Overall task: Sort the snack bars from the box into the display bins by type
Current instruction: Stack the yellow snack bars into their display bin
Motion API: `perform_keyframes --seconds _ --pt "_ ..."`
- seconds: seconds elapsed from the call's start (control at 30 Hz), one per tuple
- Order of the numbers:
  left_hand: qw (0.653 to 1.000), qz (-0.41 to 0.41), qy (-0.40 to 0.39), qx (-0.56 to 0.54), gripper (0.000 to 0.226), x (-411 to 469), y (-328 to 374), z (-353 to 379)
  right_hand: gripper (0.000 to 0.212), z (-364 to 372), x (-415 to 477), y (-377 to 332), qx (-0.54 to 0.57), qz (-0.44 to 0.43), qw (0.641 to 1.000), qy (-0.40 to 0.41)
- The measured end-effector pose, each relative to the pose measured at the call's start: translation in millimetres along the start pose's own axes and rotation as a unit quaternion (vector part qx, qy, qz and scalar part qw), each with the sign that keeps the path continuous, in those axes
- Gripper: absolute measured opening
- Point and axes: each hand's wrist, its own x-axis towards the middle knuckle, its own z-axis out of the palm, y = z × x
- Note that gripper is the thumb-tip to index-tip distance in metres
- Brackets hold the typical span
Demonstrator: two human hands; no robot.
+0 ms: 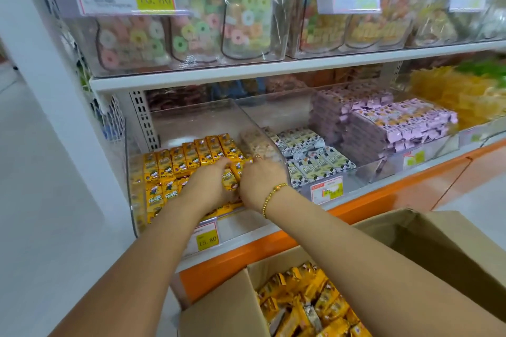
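Both my hands are inside the clear left display bin [191, 117], which holds rows of yellow snack bars [189, 157]. My left hand [210, 180] and my right hand [260, 178] lie close together, fingers curled round a few yellow bars [229, 182] held between them near the bin's front right. A gold bead bracelet sits on my right wrist. Below, an open cardboard box [219, 306] holds several more loose yellow bars [306, 301]. The fingertips are partly hidden behind the bars.
Right of the yellow bin, a bin of white-and-green bars [309, 156], then one with purple bars [388, 123]. Yellow packets [451, 96] lie further right. Clear tubs of ring candy [191, 27] fill the upper shelf. Orange shelf edge [356, 210] and price tags [208, 238] run along the front.
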Motion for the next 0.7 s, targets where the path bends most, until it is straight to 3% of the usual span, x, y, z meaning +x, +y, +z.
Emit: perform_keyframes --seconds 0.17,0.27,0.33,0.5,0.7 --pt "0.993 0.016 -0.079 0.087 0.067 3.1 4.4 -5.6 0.036 -7.6 -14.7 12.5 0.123 -0.048 0.991 -0.016" --pt "0.986 0.018 -0.132 0.101 0.066 4.8 9.2 -14.3 0.029 -13.0 -33.2 45.7 0.266 -0.035 0.95 0.16" --pt "0.984 0.019 -0.156 0.084 0.068 5.5 14.3 -17.4 0.022 -11.6 -43.5 75.8 0.329 -0.008 0.917 0.225" --pt "0.975 0.002 -0.164 0.147 0.09 6.6 38.3 -10.2 0.033 9.3 -44.1 101.4 0.37 -0.02 0.923 0.103" --pt "0.981 -0.03 -0.101 0.161 0.085 15.9 48.2 -3.7 0.029 25.1 -40.7 101.1 0.431 -0.016 0.893 0.127"
